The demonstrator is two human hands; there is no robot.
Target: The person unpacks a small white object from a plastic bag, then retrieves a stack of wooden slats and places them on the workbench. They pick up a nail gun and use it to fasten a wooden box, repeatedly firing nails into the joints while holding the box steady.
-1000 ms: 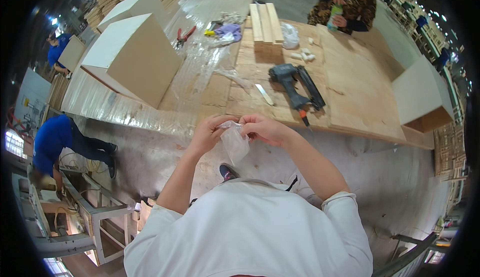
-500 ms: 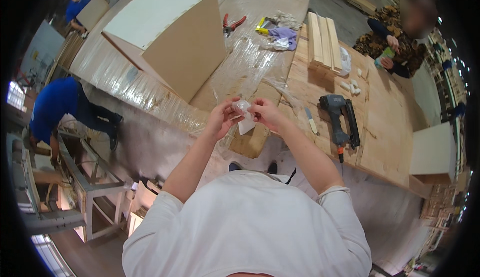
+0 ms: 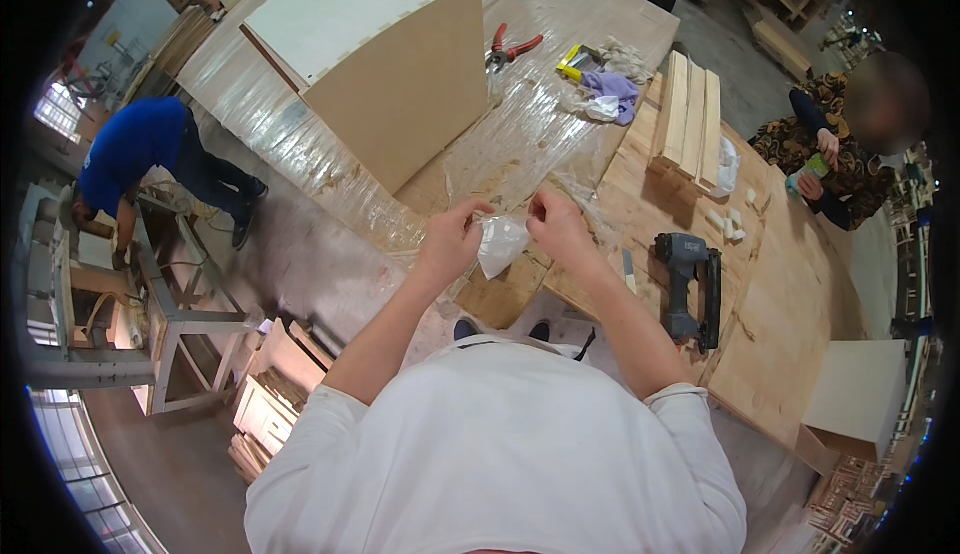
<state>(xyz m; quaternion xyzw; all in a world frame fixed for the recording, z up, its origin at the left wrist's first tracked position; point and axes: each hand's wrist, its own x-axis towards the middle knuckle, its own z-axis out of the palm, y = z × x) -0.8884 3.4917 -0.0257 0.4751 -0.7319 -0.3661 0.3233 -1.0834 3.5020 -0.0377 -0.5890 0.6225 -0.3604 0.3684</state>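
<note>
A small clear plastic bag (image 3: 502, 244) with something white in it is stretched between my hands, over the near end of the bench. My left hand (image 3: 453, 241) pinches its left upper edge. At its right upper edge the fingers of my right hand (image 3: 560, 226) are closed. What lies inside the bag is too blurred to name. Right of my right hand, a narrow flat blade-like tool (image 3: 629, 269) rests on the wooden tabletop. Beside it lies a black nail gun (image 3: 688, 289).
A large pale box-like cabinet (image 3: 400, 84) stands on the film-covered bench (image 3: 340, 174). Red-handled pliers (image 3: 512, 49), a purple cloth (image 3: 610, 92) and wooden strips (image 3: 688, 119) lie farther off. One co-worker (image 3: 140, 159) bends at left; another person (image 3: 840, 144) holds a green packet at right.
My hands have moved apart, and the bag now hangs spread out between them instead of bunched. The view has shifted, so the surroundings sit differently in the picture.
</note>
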